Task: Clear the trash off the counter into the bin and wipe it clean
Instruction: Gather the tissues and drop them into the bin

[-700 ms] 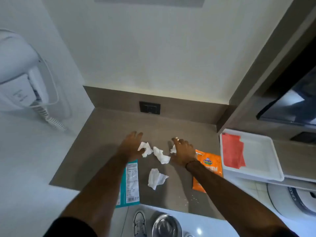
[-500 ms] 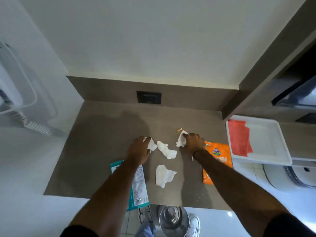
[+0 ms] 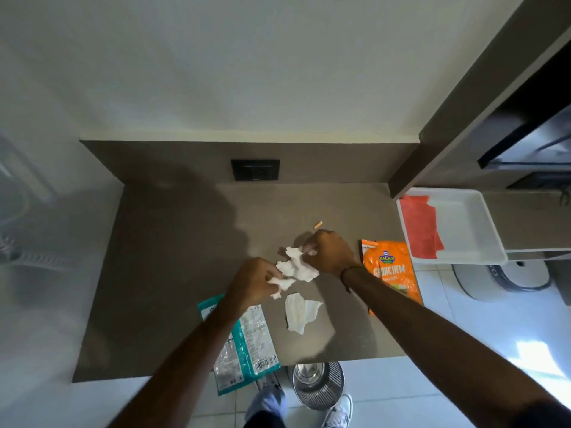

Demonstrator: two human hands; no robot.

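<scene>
On the brown counter [image 3: 173, 273], my left hand [image 3: 251, 281] pinches a small crumpled white tissue [image 3: 281, 285]. My right hand [image 3: 329, 251] grips one end of a larger crumpled tissue [image 3: 296, 266] between the two hands. A third tissue [image 3: 299, 313] lies loose just in front of them. A teal snack wrapper [image 3: 247, 344] hangs over the counter's front edge under my left forearm. An orange snack packet [image 3: 391, 270] lies right of my right wrist. A small tan butt [image 3: 318, 224] sits behind my right hand. The steel bin [image 3: 318, 384] stands on the floor below the front edge.
A white tray [image 3: 469, 223] holding a red cloth [image 3: 421, 227] sits on a lower ledge at the right. A black socket plate [image 3: 255, 169] is in the backsplash. My shoes [image 3: 338, 412] stand by the bin. A dark cabinet rises at the right; a blurred white appliance is at the left.
Both hands have closed on tissues and drawn them together toward the counter's middle. The view has tilted down, showing more floor and bin.
</scene>
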